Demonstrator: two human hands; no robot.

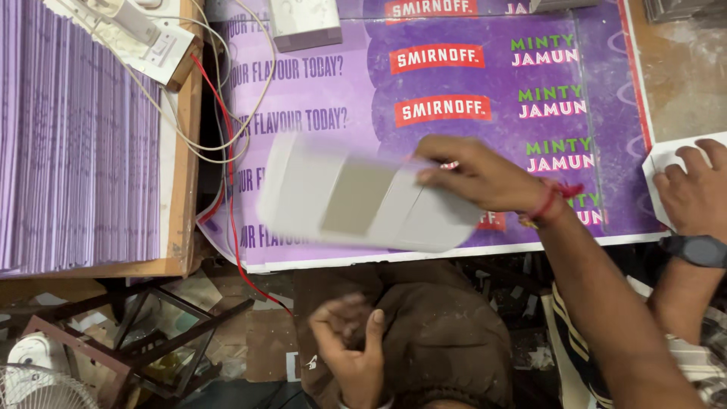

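As right hand (477,176) grips, card (356,198) lengthwise left-right

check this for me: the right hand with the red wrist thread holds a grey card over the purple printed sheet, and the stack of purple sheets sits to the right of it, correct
One thing is off: the stack of purple sheets sits to the left, as the head view shows. The right hand does hold the grey card over the purple printed sheet.

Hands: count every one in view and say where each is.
3. The right hand grips a pale card at centre; the left hand is curled at the bottom; a co-worker's hand, wearing a watch, rests on white paper at the right edge. More may be hidden.
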